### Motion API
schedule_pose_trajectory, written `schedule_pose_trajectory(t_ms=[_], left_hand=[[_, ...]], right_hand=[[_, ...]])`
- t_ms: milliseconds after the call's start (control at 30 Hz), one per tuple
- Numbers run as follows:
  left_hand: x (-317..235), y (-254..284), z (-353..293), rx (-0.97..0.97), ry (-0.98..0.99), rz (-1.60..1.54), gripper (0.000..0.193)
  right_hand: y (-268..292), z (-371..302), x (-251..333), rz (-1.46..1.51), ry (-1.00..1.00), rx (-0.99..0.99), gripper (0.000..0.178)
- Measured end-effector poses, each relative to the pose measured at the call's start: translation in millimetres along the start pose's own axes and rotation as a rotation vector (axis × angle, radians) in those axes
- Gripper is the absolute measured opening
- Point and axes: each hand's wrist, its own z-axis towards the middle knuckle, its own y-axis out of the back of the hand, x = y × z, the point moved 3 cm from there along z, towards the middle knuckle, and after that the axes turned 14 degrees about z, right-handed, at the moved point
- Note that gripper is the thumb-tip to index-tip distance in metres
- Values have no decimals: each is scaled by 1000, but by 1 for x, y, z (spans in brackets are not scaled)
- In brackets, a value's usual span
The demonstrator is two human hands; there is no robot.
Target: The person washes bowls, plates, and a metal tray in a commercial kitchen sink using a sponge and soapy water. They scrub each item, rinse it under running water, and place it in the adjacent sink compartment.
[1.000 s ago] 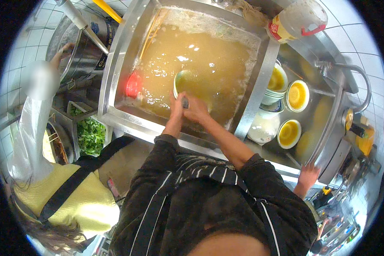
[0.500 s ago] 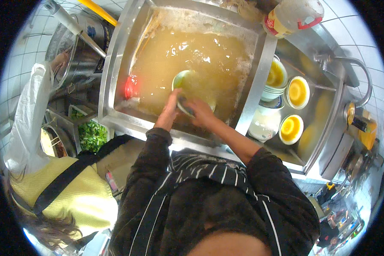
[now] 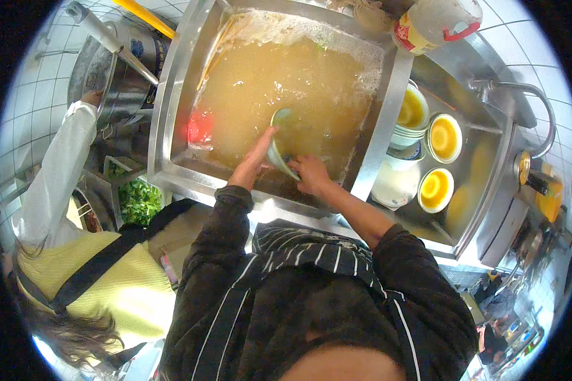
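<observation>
A pale bowl (image 3: 275,154) is tilted on its side, partly sunk in the murky brown water of a steel sink (image 3: 203,180). My left hand (image 3: 256,160) grips it from the left, with the thumb along its outer wall near the rim. At the bowl's lower right, my right hand (image 3: 313,174) has its fingers curled by the inner side. A small dark patch shows at those fingertips; I cannot make out what it is. The cloudy water hides part of the bowl.
A red object (image 3: 200,127) lies at the sink's left wall. In the right-hand basin stand stacked bowls (image 3: 408,138) and two yellow-stained bowls (image 3: 445,138). A plastic jug (image 3: 433,25) sits on the back ledge. At left, a co-worker's sleeve (image 3: 57,165) reaches toward a large pot (image 3: 124,76).
The bowl has turned more onto its edge. My right hand has moved slightly right, apart from my left. The co-worker's arm has shifted to the right.
</observation>
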Motion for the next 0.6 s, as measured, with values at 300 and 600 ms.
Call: schedule_pose_trajectory(t_ms=[300, 600], left_hand=[[28, 20, 11, 190, -21, -750, 76], [-3, 25, -24, -62, -532, -880, 48]], right_hand=[[67, -22, -12, 1884, -271, -478, 69], [25, -10, -98, 1366, -476, -1031, 58]])
